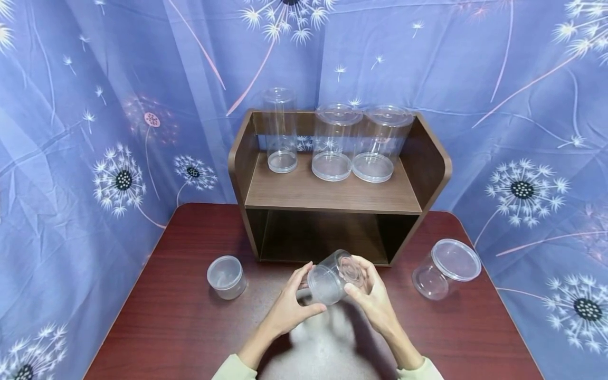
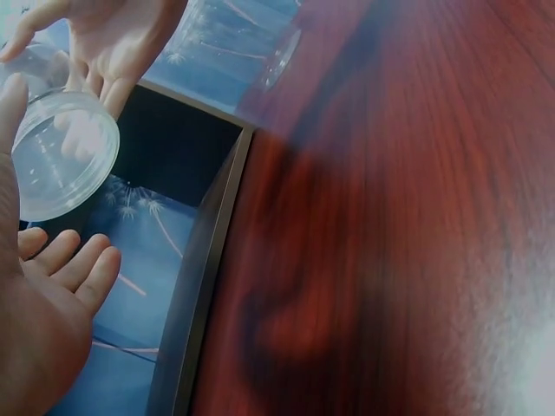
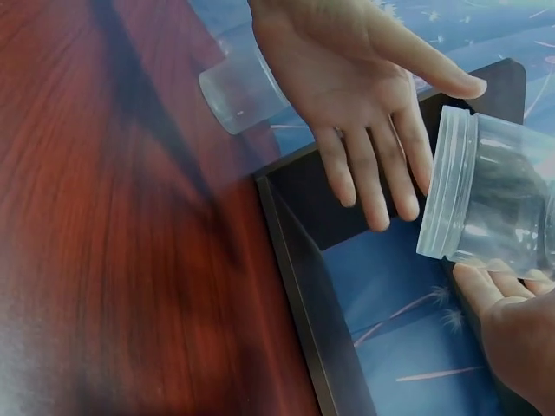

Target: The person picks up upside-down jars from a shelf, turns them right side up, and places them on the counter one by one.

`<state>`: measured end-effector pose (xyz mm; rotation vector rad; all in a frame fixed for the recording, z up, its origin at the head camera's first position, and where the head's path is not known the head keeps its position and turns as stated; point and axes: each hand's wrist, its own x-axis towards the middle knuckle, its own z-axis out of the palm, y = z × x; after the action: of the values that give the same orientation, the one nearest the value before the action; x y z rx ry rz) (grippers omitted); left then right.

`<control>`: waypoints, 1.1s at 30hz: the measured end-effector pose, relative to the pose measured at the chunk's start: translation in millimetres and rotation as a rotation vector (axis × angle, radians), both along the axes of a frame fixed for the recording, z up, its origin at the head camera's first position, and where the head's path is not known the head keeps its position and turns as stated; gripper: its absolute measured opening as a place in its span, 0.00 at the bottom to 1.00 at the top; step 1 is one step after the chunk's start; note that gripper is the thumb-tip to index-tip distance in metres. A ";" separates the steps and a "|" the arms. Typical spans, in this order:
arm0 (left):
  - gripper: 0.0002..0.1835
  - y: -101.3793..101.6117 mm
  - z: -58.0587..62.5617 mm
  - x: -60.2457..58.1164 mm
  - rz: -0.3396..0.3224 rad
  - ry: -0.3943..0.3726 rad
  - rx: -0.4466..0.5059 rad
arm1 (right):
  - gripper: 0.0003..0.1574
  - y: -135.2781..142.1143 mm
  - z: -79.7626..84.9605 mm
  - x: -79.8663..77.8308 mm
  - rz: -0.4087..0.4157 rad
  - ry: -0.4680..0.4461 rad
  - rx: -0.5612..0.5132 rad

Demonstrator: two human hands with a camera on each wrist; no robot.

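Blue curtain [image 1: 57,124] behind and along both sides, printed with white and pink dandelions, hanging in loose folds. Bench [image 1: 157,316] in front of it: red-brown, wood-grained, rounded far corners, pale glare at the near middle. Shelf [image 1: 332,196] at the back of the bench: brown, two levels, raised sides, curved upper front corners.

Upper level, right of centre: two broad clear jars, both upright, lidded. The middle jar [image 1: 334,137] is just beside the right-hand jar [image 1: 383,140]; whether they touch, cannot tell. Left of these and apart from them, a tall narrow jar [image 1: 280,132], also clear and upright.

On the bench to the right of the shelf, a wide-lidded jar [image 1: 456,259], clear, upright, lid broader than the body.

Two bare hands low in the middle, pale green sleeve [image 1: 235,369] at each wrist. Right hand [image 1: 375,301] grips a clear jar, thumb on the near side, fingers round the far side. Left hand [image 1: 290,311] spread wide, thumb apart from the fingers, beside the ribbed end of that jar; contact there, cannot tell.

The held jar [image 1: 328,282]: raised above the bench, just before the shelf, tipped on its side, ribbed end toward the left hand.

Smallest: short jar [image 1: 226,275], frosted-looking, upright on the bench left of the shelf, well apart from the hands.
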<state>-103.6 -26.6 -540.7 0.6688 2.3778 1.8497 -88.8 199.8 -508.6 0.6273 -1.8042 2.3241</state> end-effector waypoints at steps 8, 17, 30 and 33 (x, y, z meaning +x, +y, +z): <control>0.56 2.9 -0.6 3.4 0.014 -0.035 -0.019 | 0.36 -7.7 -1.2 2.4 0.057 0.036 -0.051; 0.53 4.3 -1.5 3.9 0.024 -0.053 0.030 | 0.36 -9.9 -2.7 3.0 0.085 0.034 -0.084; 0.50 1.6 -0.6 4.0 -0.054 -0.144 0.243 | 0.38 -5.2 -6.4 3.6 0.066 -0.012 0.004; 0.51 -0.5 -1.0 4.2 -0.066 -0.137 0.255 | 0.39 -4.8 -5.5 2.8 0.059 -0.018 0.017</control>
<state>-99.4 -27.1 -541.7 0.6073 2.0332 2.1159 -85.9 195.1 -514.1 0.6730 -1.8398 2.3619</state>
